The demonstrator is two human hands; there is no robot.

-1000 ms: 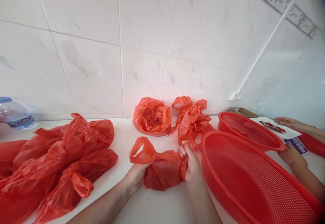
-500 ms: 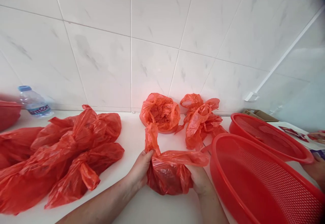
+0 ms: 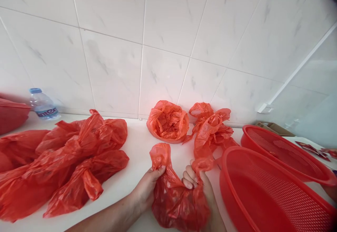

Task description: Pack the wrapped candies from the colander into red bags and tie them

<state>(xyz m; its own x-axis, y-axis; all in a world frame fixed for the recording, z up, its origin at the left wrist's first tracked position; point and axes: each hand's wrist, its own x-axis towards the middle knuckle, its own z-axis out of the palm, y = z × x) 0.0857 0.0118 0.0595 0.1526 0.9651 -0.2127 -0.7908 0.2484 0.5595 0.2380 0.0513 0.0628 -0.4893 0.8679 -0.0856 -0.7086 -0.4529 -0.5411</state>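
Note:
A filled red plastic bag [image 3: 176,204] rests on the white counter [image 3: 137,147] between my hands. My left hand [image 3: 147,190] grips its left handle, which stands up above my thumb. My right hand [image 3: 200,186] is closed on the right handle, fingers curled over the plastic. The bag's mouth is pulled apart between the two handles. Its contents are hidden.
Several tied red bags [image 3: 65,161] lie at the left. An open red bag [image 3: 168,121] and crumpled empty bags [image 3: 210,126] sit by the tiled wall. Two red mesh baskets [image 3: 268,190] stand at the right, a water bottle [image 3: 42,104] and red bowl [image 3: 12,114] far left.
My hands have shifted their grip on the bag's handles and drawn the bag closer to me. The view has swung left, and the other person's hands have left it.

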